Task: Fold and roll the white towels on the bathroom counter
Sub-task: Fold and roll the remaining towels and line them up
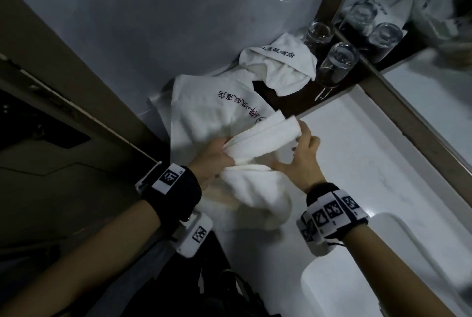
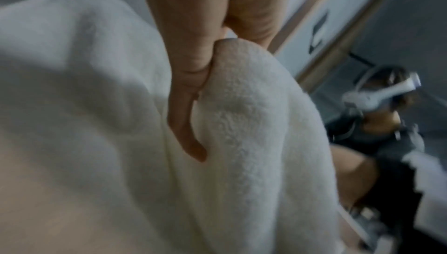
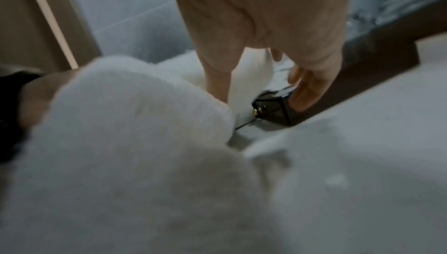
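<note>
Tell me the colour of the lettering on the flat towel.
Dark lettering, some strokes reddish, on the white towel; head view shows it best.

Left hand [image 1: 213, 157] fingertips buried in towel [image 1: 255, 189] folds; right wrist view smeared by blur; sink [image 1: 383, 265] cut off at frame edge.

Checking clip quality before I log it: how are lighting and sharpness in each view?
Head view: dim, corners dark, embroidered towel sharp, towel in hands motion-smeared. Left wrist: left hand and pile fairly crisp, background soft. Right wrist: heavy blur throughout; right hand smeared.
</note>
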`<move>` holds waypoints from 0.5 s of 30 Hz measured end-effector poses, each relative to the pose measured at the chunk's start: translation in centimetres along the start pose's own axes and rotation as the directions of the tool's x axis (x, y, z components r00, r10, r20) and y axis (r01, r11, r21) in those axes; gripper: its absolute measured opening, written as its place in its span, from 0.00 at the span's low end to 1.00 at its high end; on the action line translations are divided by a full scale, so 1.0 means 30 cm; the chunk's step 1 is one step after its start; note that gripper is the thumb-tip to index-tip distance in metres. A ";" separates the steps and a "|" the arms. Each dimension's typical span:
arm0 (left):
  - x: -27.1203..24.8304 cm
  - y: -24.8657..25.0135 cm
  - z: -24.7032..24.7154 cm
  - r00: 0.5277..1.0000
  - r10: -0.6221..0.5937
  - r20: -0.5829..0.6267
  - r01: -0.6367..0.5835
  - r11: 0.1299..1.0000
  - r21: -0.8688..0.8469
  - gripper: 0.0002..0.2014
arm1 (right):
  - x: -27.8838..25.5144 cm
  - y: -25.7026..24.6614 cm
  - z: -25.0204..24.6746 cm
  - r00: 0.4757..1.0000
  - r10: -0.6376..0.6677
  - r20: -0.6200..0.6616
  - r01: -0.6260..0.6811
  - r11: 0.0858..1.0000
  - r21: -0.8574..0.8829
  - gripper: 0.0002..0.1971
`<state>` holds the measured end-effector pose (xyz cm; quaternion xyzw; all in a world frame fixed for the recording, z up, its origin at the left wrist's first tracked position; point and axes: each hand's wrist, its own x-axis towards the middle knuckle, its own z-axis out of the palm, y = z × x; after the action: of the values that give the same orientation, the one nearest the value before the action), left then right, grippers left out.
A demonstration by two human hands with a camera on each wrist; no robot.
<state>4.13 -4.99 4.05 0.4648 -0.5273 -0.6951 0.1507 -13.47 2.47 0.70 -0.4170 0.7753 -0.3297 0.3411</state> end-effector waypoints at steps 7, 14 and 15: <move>-0.030 0.121 0.079 0.994 -0.080 -0.070 0.039 0.886 -0.462 0.23 | -0.030 -0.030 0.067 0.928 0.018 0.371 -0.214 0.843 0.494 0.35; -0.012 0.169 0.072 0.999 -0.032 -0.043 0.006 0.864 -0.503 0.15 | -0.113 -0.035 0.022 0.872 -0.223 0.435 -0.110 0.777 0.620 0.57; -0.022 0.170 0.072 0.999 -0.025 -0.041 0.001 0.866 -0.499 0.17 | -0.118 -0.042 0.024 0.879 -0.211 0.427 -0.122 0.768 0.629 0.57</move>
<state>1.30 -5.28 8.85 0.4295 -0.3230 -0.7979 0.2731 -10.88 4.84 2.20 -0.3621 0.4980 -0.4694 0.6329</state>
